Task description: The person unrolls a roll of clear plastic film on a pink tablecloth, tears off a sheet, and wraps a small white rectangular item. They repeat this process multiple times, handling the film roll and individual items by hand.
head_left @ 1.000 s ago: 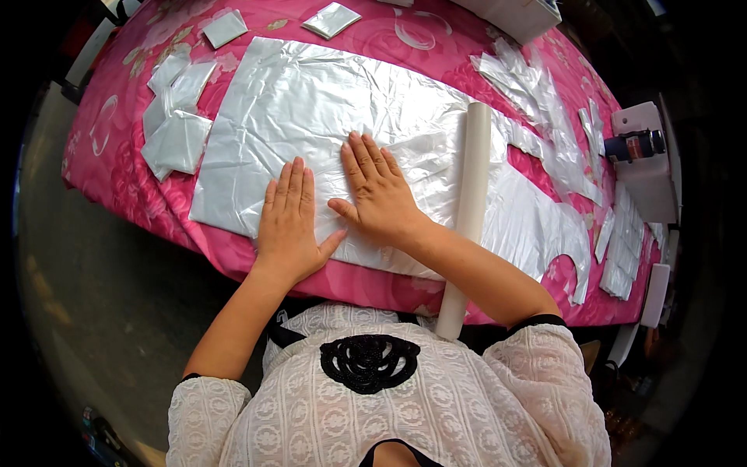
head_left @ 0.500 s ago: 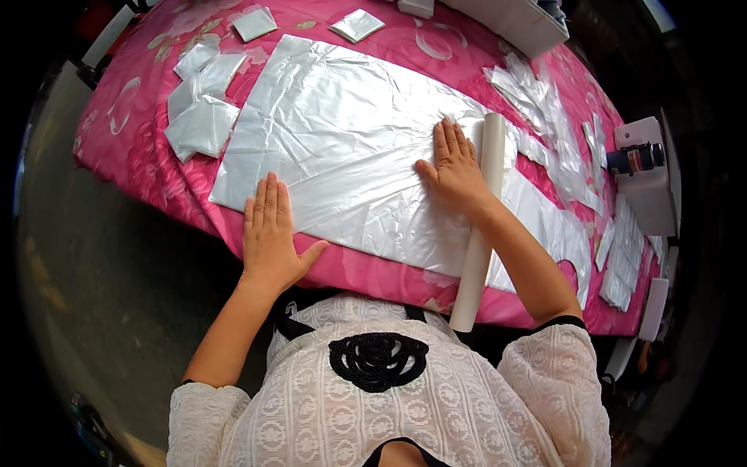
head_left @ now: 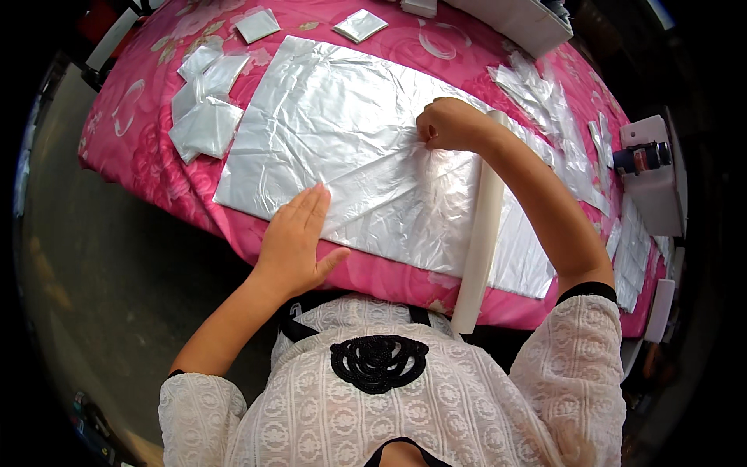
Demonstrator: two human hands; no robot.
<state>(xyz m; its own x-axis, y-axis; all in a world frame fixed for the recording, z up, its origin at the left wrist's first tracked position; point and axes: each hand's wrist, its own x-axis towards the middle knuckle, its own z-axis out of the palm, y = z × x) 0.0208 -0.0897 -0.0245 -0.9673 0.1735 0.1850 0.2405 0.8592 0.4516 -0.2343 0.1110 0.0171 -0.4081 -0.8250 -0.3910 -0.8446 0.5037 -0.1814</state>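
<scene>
A large, thin, silvery-white plastic bag (head_left: pixel 342 101) lies spread and wrinkled across the table in front of me. My left hand (head_left: pixel 292 241) rests on its near edge, fingers stretched out and open. On the far side of the bag, my right hand (head_left: pixel 451 124) is closed, its fingertips curled under at the film. Clear film bunches up just below that hand. A long pale tube (head_left: pixel 481 241) lies across the bag beneath my right forearm, its near end jutting past the table edge. Part of the tube is hidden by the forearm.
Folded clear plastic packets (head_left: pixel 206 128) lie at the left, with two more packets (head_left: pixel 360 26) at the far side. Loose plastic strips (head_left: pixel 545 101) lie at the right. A white box (head_left: pixel 513 23) stands far back; a dark cylinder (head_left: pixel 642 158) is at the right edge. Pink flowered cloth (head_left: pixel 140 132) covers the table.
My right hand has gone from flat to closed on the film and moved slightly away. The bag's right end has shifted left. My left hand has slid right along the near edge.
</scene>
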